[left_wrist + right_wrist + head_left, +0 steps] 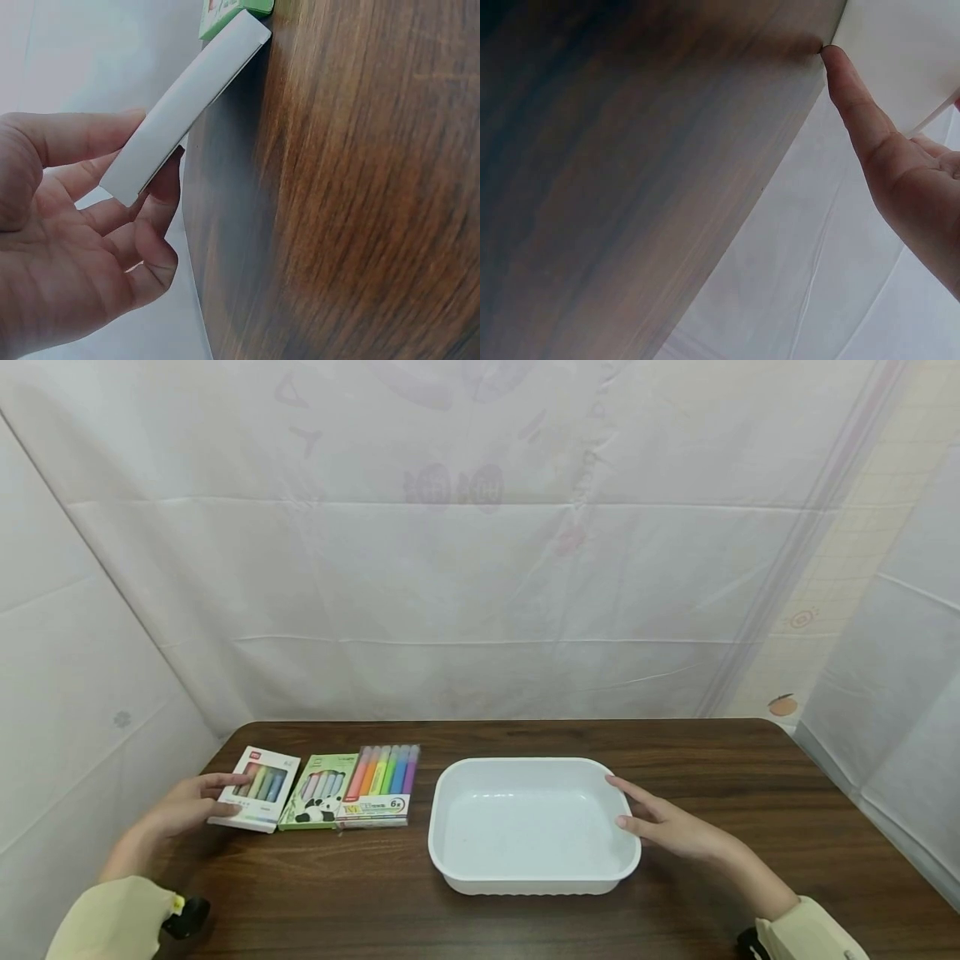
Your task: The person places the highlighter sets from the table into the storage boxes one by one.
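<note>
My left hand (183, 806) pinches the lower left side of a white box (258, 785) with a window onto several coloured sticks. In the left wrist view, this white box (187, 109) stands tilted between thumb and fingers. Beside it is a green box (318, 810) with a panda picture, then a clear pack of highlighters (382, 781). My right hand (678, 828) holds the right side of a white plastic basin (525, 887), thumb over the rim. In the right wrist view, a finger of the right hand (915, 176) lies along the basin's outer wall.
The dark wooden table (322, 893) has rounded far corners. A pale printed cloth (480, 610) hangs behind it, with more cloth at both sides. Near the left sleeve, a black wrist device (185, 918) shows above the table.
</note>
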The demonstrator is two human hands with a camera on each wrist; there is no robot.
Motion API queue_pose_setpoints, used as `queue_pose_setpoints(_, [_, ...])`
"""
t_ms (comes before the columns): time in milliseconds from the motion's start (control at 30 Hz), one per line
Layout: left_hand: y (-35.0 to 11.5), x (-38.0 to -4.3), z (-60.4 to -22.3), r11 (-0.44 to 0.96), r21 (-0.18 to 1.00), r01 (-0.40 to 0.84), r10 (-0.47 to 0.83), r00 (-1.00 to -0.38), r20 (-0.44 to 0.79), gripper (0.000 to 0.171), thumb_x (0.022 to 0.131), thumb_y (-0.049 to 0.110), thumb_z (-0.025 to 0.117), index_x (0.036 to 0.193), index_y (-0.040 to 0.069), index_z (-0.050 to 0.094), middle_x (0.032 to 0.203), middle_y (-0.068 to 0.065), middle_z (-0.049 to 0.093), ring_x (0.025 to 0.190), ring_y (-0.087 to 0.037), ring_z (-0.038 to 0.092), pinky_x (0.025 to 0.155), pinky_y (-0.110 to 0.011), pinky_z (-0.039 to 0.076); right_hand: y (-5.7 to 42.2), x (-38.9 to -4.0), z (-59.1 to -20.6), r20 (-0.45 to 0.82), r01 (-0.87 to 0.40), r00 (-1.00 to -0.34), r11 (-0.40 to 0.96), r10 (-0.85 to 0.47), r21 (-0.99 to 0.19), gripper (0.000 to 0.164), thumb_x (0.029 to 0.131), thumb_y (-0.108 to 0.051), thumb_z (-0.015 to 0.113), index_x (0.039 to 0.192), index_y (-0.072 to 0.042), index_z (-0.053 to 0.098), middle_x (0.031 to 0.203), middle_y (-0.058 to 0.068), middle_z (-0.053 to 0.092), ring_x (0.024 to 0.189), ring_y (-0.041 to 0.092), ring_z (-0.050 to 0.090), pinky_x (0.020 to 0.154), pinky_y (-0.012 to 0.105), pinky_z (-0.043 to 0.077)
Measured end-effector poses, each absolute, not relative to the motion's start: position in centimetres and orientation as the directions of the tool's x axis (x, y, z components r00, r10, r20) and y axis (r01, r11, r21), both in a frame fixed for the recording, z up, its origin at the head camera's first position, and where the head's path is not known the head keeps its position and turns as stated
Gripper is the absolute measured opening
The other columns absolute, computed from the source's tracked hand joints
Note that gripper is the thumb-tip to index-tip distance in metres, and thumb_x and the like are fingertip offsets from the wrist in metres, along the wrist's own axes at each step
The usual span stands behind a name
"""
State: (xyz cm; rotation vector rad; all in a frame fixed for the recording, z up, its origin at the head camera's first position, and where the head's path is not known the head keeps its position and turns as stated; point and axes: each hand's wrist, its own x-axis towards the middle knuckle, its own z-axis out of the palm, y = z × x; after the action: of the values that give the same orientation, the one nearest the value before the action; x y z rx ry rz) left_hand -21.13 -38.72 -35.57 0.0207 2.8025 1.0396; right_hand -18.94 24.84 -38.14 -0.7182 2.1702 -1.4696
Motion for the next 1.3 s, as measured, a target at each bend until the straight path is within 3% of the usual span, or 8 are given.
queue_pose_setpoints(100, [-38.7,-21.1,-35.8,0.746,0.663,-0.054,0.052,-0.989,-0.139,0.057,0.080,0.009,0.063,0.127,-0.015,0.040,0.111,-0.033,0.051,0.075,-0.010,0.050,0.058,-0.026,0.043,24.8,-19.0,-38.2,-0.058,-0.177,-0.778,0.307,-0.625,-0.935,0.066,0.096,-0.016,0.045,0.143,0.003,0.003,0.128,0.044,0.027,0.109,0.043,0.048,0.083,0.046,0.047])
queue_pose_setpoints(367, [-38.7,-21.2,-36.0,0.765,0.642,-0.052,0.031,-0.993,-0.116,0.056,0.080,0.009,0.063,0.126,-0.014,0.042,0.121,-0.038,0.043,0.081,-0.011,0.047,0.062,-0.023,0.041,24.8,-19.0,-38.2,-0.060,-0.173,-0.776,0.304,-0.628,-0.937,0.067,0.096,-0.016,0.045,0.144,0.003,0.002,0.128,0.044,0.026,0.110,0.042,0.048,0.083,0.045,0.048])
queue_pose_setpoints(500, [-38.7,-21.1,-36.1,0.748,0.661,-0.063,0.020,-0.993,-0.117,0.055,0.080,0.009,0.062,0.126,-0.014,0.041,0.114,-0.034,0.048,0.072,-0.009,0.045,0.058,-0.023,0.039,24.8,-19.0,-38.2,-0.060,-0.171,-0.773,0.299,-0.631,-0.939,0.067,0.096,-0.016,0.045,0.144,0.002,0.002,0.126,0.043,0.029,0.109,0.042,0.049,0.083,0.044,0.048])
queue_pose_setpoints(700, [-38.7,-21.0,-36.0,0.728,0.677,-0.108,-0.006,-0.988,-0.151,0.056,0.082,0.012,0.061,0.128,-0.011,0.041,0.124,-0.038,0.038,0.091,-0.029,0.045,0.067,-0.028,0.036,24.9,-19.0,-38.3,-0.055,-0.174,-0.772,0.295,-0.633,-0.939,0.066,0.096,-0.015,0.045,0.144,0.002,0.002,0.126,0.043,0.029,0.109,0.042,0.049,0.083,0.043,0.048])
queue_pose_setpoints(933, [-38.7,-20.8,-36.1,0.714,0.693,-0.096,-0.023,-0.993,-0.114,0.057,0.081,0.013,0.064,0.127,-0.011,0.042,0.110,-0.025,0.052,0.077,-0.008,0.046,0.064,-0.023,0.038,24.8,-18.9,-38.2,-0.059,-0.168,-0.773,0.293,-0.632,-0.941,0.067,0.096,-0.016,0.045,0.143,0.003,0.002,0.127,0.044,0.028,0.109,0.041,0.049,0.084,0.044,0.048])
queue_pose_setpoints(1300, [-38.2,-20.2,-36.0,0.706,0.702,-0.091,-0.025,-0.994,-0.104,0.054,0.082,0.020,0.065,0.127,-0.004,0.048,0.116,-0.033,0.048,0.081,-0.011,0.046,0.063,-0.027,0.040,24.9,-18.9,-38.2,-0.057,-0.172,-0.772,0.295,-0.633,-0.940,0.066,0.096,-0.015,0.045,0.144,0.002,0.002,0.127,0.043,0.029,0.109,0.040,0.050,0.084,0.044,0.048])
